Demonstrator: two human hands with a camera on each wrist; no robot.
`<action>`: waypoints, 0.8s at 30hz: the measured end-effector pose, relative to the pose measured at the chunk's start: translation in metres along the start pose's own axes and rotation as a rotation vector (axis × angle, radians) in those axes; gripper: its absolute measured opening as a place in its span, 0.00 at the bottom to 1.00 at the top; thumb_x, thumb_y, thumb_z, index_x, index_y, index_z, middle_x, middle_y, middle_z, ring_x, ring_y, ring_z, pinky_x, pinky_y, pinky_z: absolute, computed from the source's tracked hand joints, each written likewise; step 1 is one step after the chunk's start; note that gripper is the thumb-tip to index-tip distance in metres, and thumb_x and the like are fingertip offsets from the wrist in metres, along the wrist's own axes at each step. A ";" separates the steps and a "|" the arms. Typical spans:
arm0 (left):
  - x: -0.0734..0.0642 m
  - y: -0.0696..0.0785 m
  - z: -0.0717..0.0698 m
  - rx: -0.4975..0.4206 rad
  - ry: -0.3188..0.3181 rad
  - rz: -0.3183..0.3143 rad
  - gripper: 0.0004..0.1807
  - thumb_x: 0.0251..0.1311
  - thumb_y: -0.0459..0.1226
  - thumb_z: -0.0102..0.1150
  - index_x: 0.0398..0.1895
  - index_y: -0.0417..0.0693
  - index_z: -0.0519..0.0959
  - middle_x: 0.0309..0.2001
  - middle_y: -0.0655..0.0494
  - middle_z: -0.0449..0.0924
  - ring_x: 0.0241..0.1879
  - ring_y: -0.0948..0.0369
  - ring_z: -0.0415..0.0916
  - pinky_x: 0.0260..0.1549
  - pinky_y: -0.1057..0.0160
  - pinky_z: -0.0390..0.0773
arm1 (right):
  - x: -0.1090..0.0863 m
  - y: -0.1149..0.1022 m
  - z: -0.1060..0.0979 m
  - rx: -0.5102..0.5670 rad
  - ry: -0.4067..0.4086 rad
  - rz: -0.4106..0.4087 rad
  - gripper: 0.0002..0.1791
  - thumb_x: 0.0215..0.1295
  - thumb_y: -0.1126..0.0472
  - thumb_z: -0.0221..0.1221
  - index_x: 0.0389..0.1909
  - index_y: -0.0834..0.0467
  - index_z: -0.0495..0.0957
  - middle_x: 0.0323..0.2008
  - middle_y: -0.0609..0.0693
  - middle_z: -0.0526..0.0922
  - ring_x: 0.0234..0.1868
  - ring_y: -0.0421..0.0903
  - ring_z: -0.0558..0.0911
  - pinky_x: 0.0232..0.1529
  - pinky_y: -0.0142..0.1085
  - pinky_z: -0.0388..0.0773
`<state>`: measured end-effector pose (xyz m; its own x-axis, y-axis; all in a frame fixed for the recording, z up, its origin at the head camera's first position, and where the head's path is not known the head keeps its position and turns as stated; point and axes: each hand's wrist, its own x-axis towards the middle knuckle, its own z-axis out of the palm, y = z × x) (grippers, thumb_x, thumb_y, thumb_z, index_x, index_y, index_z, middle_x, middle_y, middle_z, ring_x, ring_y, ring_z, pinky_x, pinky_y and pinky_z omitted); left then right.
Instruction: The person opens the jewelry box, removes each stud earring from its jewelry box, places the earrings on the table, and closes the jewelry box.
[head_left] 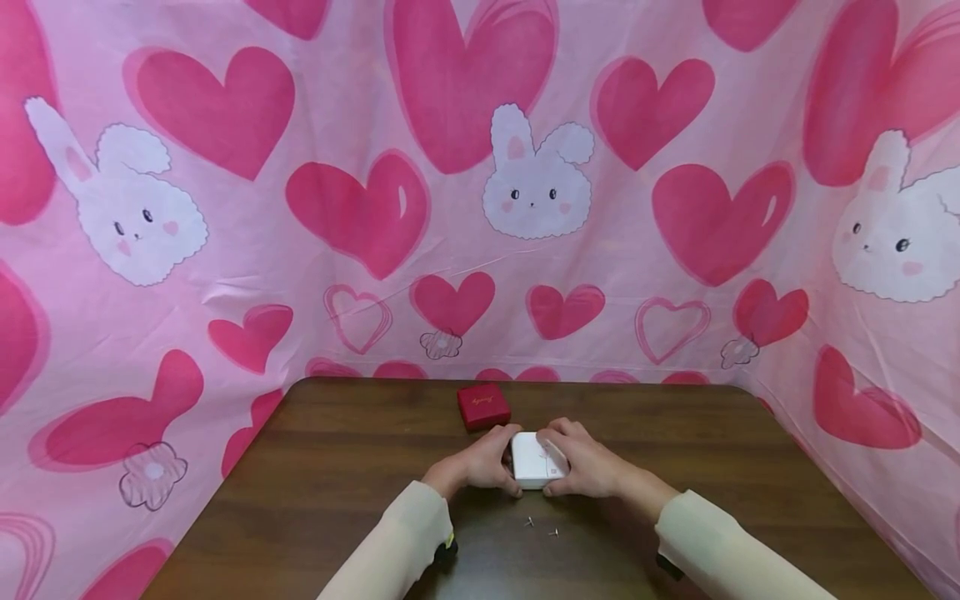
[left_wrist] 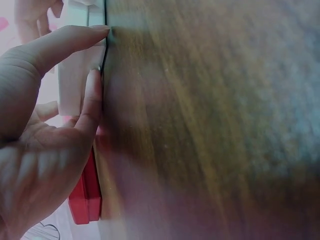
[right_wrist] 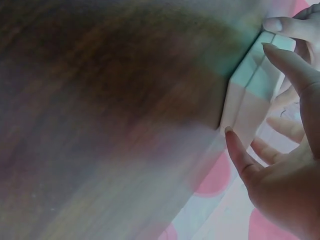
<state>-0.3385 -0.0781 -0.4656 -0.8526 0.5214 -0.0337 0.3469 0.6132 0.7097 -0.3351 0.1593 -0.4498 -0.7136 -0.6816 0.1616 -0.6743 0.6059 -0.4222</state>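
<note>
A small white box (head_left: 528, 460) with a little print on its top sits flat on the table between my two hands. My left hand (head_left: 486, 460) grips its left side, thumb at the near edge and fingers toward the back. On the right side my right hand (head_left: 588, 460) holds it the same way, some fingers over the top corner. The right wrist view shows a seam running along the side of the box (right_wrist: 252, 85), so lid and base meet. In the left wrist view, thumb and fingers of the left hand (left_wrist: 47, 155) touch the box (left_wrist: 72, 82).
A red box (head_left: 483, 406) with gold lettering stands just behind the white one. Two tiny metal pieces, one (head_left: 528, 522) left of the other (head_left: 554, 532), lie on the brown wooden table (head_left: 360, 467) nearer me. Pink heart-and-rabbit cloth (head_left: 450, 250) hangs around the table.
</note>
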 end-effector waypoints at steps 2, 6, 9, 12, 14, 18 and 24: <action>-0.001 0.000 0.000 -0.009 -0.001 -0.008 0.51 0.42 0.34 0.83 0.70 0.45 0.63 0.48 0.56 0.68 0.45 0.61 0.68 0.47 0.63 0.73 | 0.001 -0.001 -0.001 -0.029 0.002 -0.022 0.40 0.51 0.51 0.78 0.63 0.60 0.73 0.58 0.55 0.72 0.58 0.54 0.69 0.52 0.51 0.76; -0.002 0.000 0.000 -0.027 0.001 -0.005 0.50 0.42 0.33 0.83 0.70 0.46 0.64 0.48 0.55 0.68 0.45 0.62 0.68 0.46 0.64 0.73 | 0.003 -0.004 -0.002 -0.050 -0.002 -0.037 0.40 0.51 0.50 0.78 0.63 0.60 0.73 0.57 0.55 0.73 0.57 0.52 0.70 0.52 0.50 0.77; -0.001 -0.001 0.000 -0.032 0.002 -0.007 0.50 0.42 0.33 0.83 0.70 0.48 0.64 0.48 0.56 0.68 0.45 0.62 0.68 0.46 0.65 0.74 | 0.006 -0.008 -0.003 -0.052 -0.012 -0.028 0.41 0.52 0.50 0.78 0.63 0.62 0.73 0.58 0.55 0.73 0.57 0.52 0.71 0.52 0.49 0.77; 0.000 -0.001 0.000 -0.034 0.004 -0.006 0.50 0.42 0.33 0.83 0.70 0.47 0.64 0.48 0.56 0.68 0.44 0.62 0.69 0.45 0.65 0.74 | 0.009 -0.010 -0.004 -0.062 -0.023 -0.021 0.41 0.51 0.50 0.78 0.63 0.63 0.74 0.58 0.55 0.73 0.56 0.51 0.71 0.51 0.48 0.77; 0.000 0.000 0.000 -0.035 0.006 -0.002 0.50 0.42 0.33 0.83 0.70 0.46 0.64 0.48 0.55 0.68 0.44 0.62 0.69 0.45 0.64 0.74 | 0.011 -0.012 -0.005 -0.076 -0.027 -0.019 0.40 0.51 0.50 0.78 0.62 0.63 0.74 0.57 0.55 0.74 0.56 0.51 0.71 0.50 0.47 0.78; -0.001 0.000 0.000 -0.036 0.006 0.001 0.51 0.42 0.33 0.83 0.70 0.45 0.63 0.49 0.55 0.68 0.45 0.61 0.69 0.45 0.64 0.74 | 0.015 -0.013 -0.005 -0.103 -0.037 -0.017 0.40 0.49 0.50 0.79 0.60 0.63 0.76 0.55 0.54 0.74 0.53 0.50 0.72 0.48 0.44 0.78; -0.002 0.000 -0.001 -0.045 -0.009 0.000 0.49 0.44 0.33 0.82 0.70 0.47 0.63 0.51 0.54 0.67 0.47 0.60 0.68 0.48 0.63 0.73 | 0.023 -0.013 -0.006 -0.123 -0.060 -0.003 0.40 0.44 0.50 0.81 0.57 0.62 0.78 0.50 0.53 0.75 0.49 0.48 0.73 0.46 0.43 0.78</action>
<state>-0.3374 -0.0793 -0.4647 -0.8489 0.5269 -0.0404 0.3287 0.5863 0.7404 -0.3442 0.1378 -0.4349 -0.7014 -0.7046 0.1080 -0.6974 0.6469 -0.3086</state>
